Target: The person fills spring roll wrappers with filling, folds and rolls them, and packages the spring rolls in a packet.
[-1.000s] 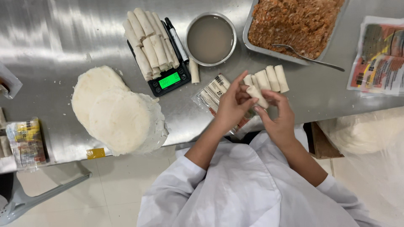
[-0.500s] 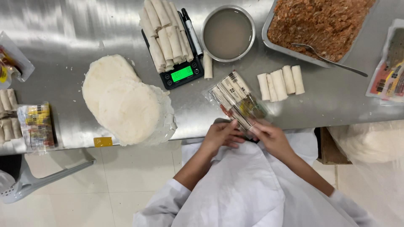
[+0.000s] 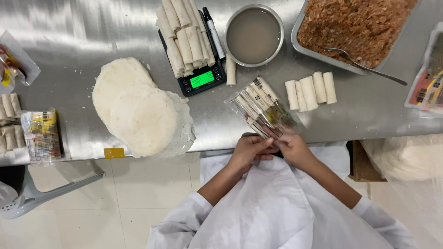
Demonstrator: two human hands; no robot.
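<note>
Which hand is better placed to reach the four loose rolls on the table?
Probably the right hand: the loose rolls lie on its side, while the left hand sits farther away. Both grip the clear packet.

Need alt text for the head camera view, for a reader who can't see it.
Seen from above, a person in a white coat grips the near end of a clear packet of rolls with left hand and right hand at a steel table edge. Around it: four loose rolls, round wrappers, a scale piled with rolls, a bowl, a filling tray.
</note>
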